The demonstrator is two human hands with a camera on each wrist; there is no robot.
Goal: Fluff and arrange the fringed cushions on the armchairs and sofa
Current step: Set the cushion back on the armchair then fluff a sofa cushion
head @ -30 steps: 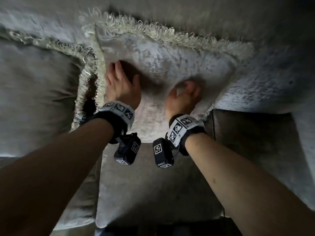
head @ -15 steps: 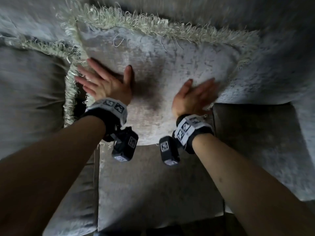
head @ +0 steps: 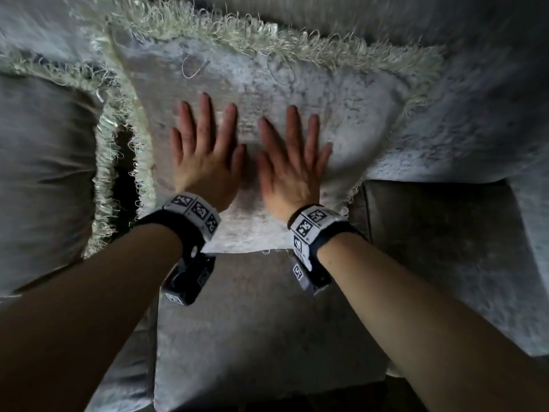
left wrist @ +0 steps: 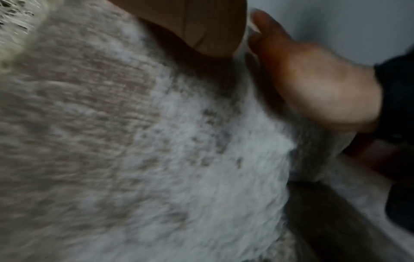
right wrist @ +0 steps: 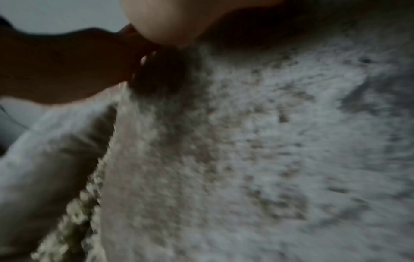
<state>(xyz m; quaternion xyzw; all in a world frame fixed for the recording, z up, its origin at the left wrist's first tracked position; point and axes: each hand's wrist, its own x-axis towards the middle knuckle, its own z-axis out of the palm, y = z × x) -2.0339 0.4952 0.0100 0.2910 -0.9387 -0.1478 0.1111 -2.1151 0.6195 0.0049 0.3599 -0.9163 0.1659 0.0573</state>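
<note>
Two flat hands, left (head: 205,162) and right (head: 292,168), fingers spread, press our cushion (head: 341,114) as it leans on the sofa back (head: 475,99). We should pat softly and evenly; it looks maybe a bit dented.

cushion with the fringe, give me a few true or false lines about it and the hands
1. Both hands lie flat on the cushion, left hand and right hand side by side. True.
2. The right hand grips the fringe. False: its fingers are straight on the fabric, away from the fringe.
3. A second fringed cushion sits to the left. True.
4. The cushion lies on the floor. False: it leans on the seat.
</note>
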